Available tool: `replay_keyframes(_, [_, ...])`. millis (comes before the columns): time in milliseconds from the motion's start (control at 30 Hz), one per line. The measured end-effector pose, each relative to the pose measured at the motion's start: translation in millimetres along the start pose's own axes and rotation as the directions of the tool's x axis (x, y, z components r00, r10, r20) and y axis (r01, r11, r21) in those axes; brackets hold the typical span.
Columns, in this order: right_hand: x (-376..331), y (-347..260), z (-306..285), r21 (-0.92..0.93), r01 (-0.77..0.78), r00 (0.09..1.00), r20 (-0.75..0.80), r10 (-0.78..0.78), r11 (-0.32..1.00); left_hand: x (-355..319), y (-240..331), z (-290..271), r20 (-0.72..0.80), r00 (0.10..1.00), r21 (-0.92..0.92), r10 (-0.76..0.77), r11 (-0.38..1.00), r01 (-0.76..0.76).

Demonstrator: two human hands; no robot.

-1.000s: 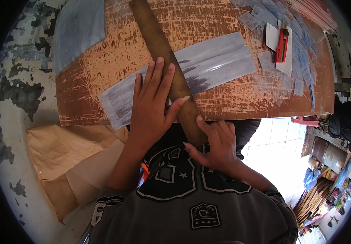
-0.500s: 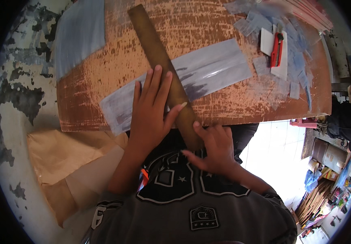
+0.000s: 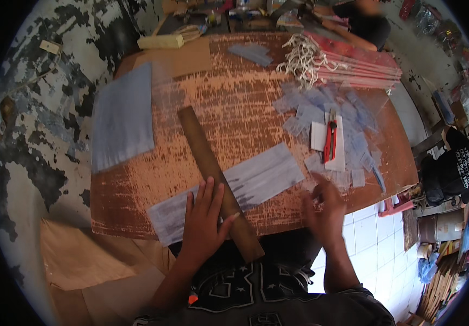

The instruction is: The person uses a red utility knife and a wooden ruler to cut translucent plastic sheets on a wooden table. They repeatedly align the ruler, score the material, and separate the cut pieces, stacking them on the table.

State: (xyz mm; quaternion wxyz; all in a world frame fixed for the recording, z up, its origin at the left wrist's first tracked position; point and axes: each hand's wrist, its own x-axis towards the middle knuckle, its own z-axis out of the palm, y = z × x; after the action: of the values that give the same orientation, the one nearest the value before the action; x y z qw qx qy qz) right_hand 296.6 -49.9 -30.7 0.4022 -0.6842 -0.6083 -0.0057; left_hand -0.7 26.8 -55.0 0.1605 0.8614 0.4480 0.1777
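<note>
A long flat brown wooden strip (image 3: 204,146) lies slantwise over a translucent grey plastic strip (image 3: 269,176) on the worn brown tabletop (image 3: 234,117). My left hand (image 3: 203,225) rests flat across both, fingers stretched out, thumb lying over the wood. The wood's near end sticks out past the table's front edge. To the right of the plastic, my right hand (image 3: 326,209) is in the air, slightly blurred, fingers apart and partly bent, with nothing visible in it. Beyond it a red cutter knife (image 3: 330,141) lies on a white card (image 3: 338,155).
Plastic offcuts (image 3: 362,144) lie scattered around the card. A larger grey sheet (image 3: 123,119) is at the left. Pink-red bundles with white cords (image 3: 348,65) are stacked at the far right, and a person (image 3: 362,24) is behind them. Brown paper (image 3: 82,255) lies beside the table.
My right hand has left the near end of the wooden strip and moved right, toward the cutter knife. My left hand stays on the strip. The view has tilted up, showing more of the far table.
</note>
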Motion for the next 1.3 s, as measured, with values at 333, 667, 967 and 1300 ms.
replay_keyframes(333, [88, 83, -10, -0.367, -0.249, 0.967, -0.035, 0.254, 0.896, 1, -1, 6, -0.065, 0.997, 0.0, 0.042, 0.999, -0.042])
replay_keyframes(667, [100, 100, 8, -0.279, -0.313, 0.948, -0.034, 0.317, 0.908, 0, -2, 3, -0.066, 0.997, -0.028, 0.046, 0.998, -0.048])
replay_keyframes(967, [101, 123, 3, 0.133, -0.373, 0.923, -0.048, 0.382, 0.918, 1, 0, -2, -0.072, 0.996, -0.128, 0.049, 0.99, -0.058])
replay_keyframes(1300, [65, 55, 4, 0.859, -0.501, 0.787, 0.403, 0.467, 0.102, -3, 1, 0, -0.142, 0.989, -0.163, 0.038, 0.985, -0.061])
